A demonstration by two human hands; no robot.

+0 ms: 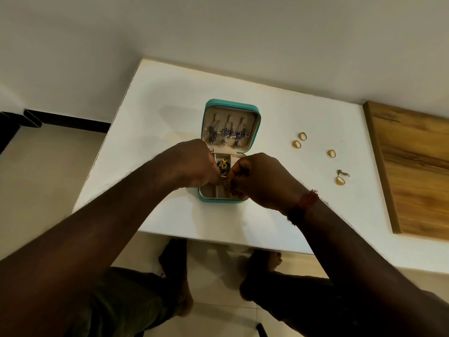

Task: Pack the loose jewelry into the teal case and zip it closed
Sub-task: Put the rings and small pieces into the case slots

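The teal case lies open on the white table. Three silver-blue drop earrings hang in its lid. In the case's lower tray sits a green and gold ornament. My left hand and my right hand meet over the tray, fingers pinched around a small silver piece between them; which hand grips it is hard to tell. Several gold rings lie loose to the right: a pair, one, and one beside a small dark earring.
A wooden board lies along the table's right side. A wall rises behind the table. The table's near edge runs just above my legs and bare feet on the tiled floor.
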